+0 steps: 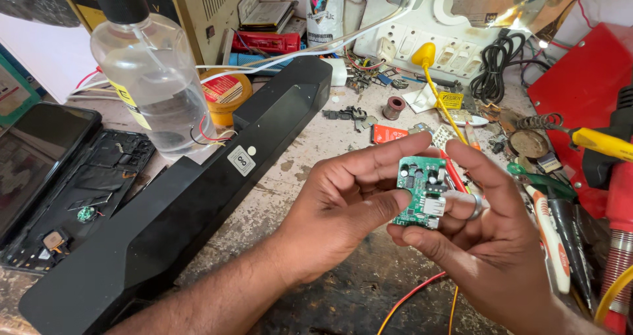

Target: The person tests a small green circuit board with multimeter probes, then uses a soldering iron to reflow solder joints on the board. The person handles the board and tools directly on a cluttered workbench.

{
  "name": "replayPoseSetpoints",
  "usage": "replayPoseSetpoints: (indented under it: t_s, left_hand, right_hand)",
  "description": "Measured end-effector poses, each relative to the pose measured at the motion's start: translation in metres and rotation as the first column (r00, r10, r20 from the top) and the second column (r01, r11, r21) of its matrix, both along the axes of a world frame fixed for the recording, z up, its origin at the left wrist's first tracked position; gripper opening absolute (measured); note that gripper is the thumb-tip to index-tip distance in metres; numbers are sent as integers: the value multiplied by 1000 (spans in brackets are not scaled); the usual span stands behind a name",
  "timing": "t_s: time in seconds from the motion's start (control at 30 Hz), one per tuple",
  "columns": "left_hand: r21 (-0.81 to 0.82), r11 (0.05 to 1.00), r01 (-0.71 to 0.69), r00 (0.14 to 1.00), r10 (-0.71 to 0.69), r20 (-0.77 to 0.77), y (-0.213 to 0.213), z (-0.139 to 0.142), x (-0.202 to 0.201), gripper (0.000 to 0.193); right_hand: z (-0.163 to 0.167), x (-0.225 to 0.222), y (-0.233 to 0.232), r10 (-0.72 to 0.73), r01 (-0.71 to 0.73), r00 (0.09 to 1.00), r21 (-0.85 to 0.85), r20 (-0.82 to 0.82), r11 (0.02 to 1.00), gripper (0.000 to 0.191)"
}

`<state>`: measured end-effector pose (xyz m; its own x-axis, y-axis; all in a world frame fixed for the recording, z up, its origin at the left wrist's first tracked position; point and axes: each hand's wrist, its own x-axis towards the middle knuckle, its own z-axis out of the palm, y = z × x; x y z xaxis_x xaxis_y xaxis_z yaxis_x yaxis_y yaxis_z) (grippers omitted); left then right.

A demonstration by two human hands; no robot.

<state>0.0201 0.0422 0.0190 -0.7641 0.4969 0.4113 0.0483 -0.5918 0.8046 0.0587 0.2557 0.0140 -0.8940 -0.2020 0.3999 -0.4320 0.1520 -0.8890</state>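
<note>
A small green circuit board [419, 191] with a metal socket and dark chips is held up over the workbench between both my hands. My left hand [343, 203] pinches its left edge with thumb and fingers. My right hand [484, 236], with a ring on one finger, supports its right side and underside. Red and orange wires [422, 289] trail below the hands.
A long black speaker bar [198, 190] lies diagonally at left. Behind it stand a clear liquid bottle [148, 71] and an opened phone [72, 183]. Screwdrivers and tools [560, 210] crowd the right. A white power strip [428, 38] sits at the back.
</note>
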Motion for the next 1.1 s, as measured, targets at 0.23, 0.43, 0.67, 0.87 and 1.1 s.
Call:
replayPoseSetpoints:
  t_s: [0.23, 0.43, 0.67, 0.87, 1.1]
  left_hand:
    - [24, 999, -33, 999, 33, -2, 4, -6, 3, 59]
    - [26, 1000, -17, 999, 16, 36, 5, -4, 4, 57]
    - [16, 999, -30, 999, 30, 13, 5, -4, 6, 56]
    - [29, 999, -32, 999, 32, -7, 7, -4, 6, 55]
    - [0, 993, -116, 993, 116, -30, 9, -4, 11, 53]
  right_hand:
    - [3, -2, -4, -44, 45, 996, -9, 79, 999, 85]
    - [4, -1, -8, -48, 50, 997, -31, 64, 998, 83]
    - [4, -2, -8, -79, 78, 995, 10, 57, 997, 83]
    - [3, -1, -6, -85, 86, 993, -6, 77, 996, 84]
    - [4, 0, -9, -122, 121, 990, 18, 75, 993, 84]
